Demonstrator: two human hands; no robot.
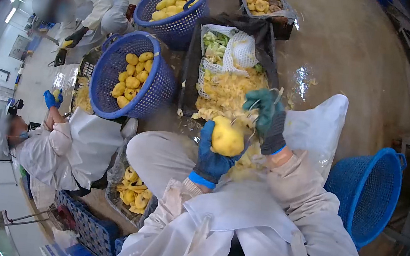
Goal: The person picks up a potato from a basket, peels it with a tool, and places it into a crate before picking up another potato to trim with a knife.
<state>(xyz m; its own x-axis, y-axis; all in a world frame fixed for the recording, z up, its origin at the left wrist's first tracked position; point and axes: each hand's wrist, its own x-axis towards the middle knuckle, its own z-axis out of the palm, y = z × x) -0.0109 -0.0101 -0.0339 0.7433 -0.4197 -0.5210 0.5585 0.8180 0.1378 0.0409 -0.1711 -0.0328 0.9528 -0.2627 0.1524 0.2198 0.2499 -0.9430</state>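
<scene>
Potato (228,137) in curled left hand (211,159), tool (250,115) in closed right hand (265,111), near crate edge (270,59)

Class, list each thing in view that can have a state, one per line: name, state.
Left hand: gloved, closed around the yellow piece
Yellow piece: held, off the crate
Right hand: gloved, fingers bent; grip unclear
Lined crate: heaped with scraps
White netting: bunched in the crate
Near left basket: open, partly filled
Right basket: open-topped
Floor: shiny, apparently wet
</scene>
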